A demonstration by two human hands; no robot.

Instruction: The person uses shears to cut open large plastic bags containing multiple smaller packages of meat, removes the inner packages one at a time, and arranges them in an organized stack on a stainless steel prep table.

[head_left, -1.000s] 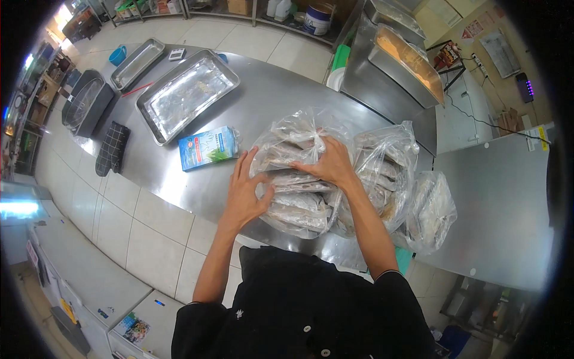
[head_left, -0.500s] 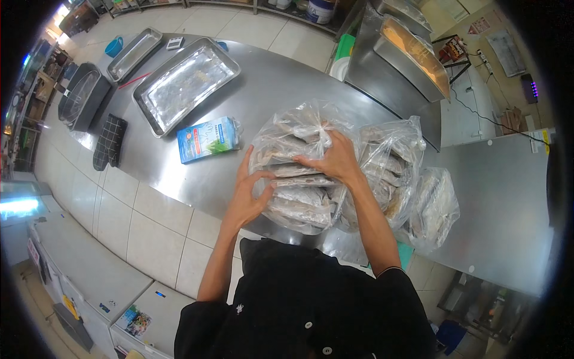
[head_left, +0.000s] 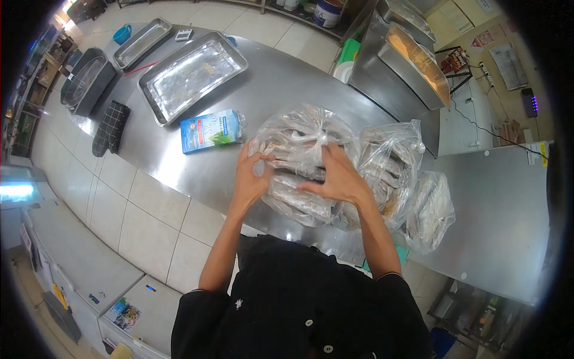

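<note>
A knotted clear plastic bag [head_left: 299, 206] lies on the steel table, close to my body. Several flat, greyish-brown pieces are packed inside it; their kind is hard to make out through the film. My left hand [head_left: 252, 179] grips the bag's left side, thumb and forefinger curved on top of it. Across the right part, beside the knot, my right hand [head_left: 339, 175] holds the same bag, its thumb reaching over the middle. Its other fingertips are partly hidden. A second similar bag [head_left: 388, 161] rests against its right, and a smaller filled bag [head_left: 431, 209] sits farther right.
Left of the bag lies a blue and white box [head_left: 209, 130]. Beyond it are a large metal tray [head_left: 191, 78], a narrow tray [head_left: 142, 45], a grey basket [head_left: 88, 84] and a black checked mitt [head_left: 110, 128]. Deep steel pans [head_left: 412, 66] stand at the far right.
My hands have shifted over the bag, and its contents look tipped differently, with the knot now nearer its middle. The whole view has tilted slightly.
</note>
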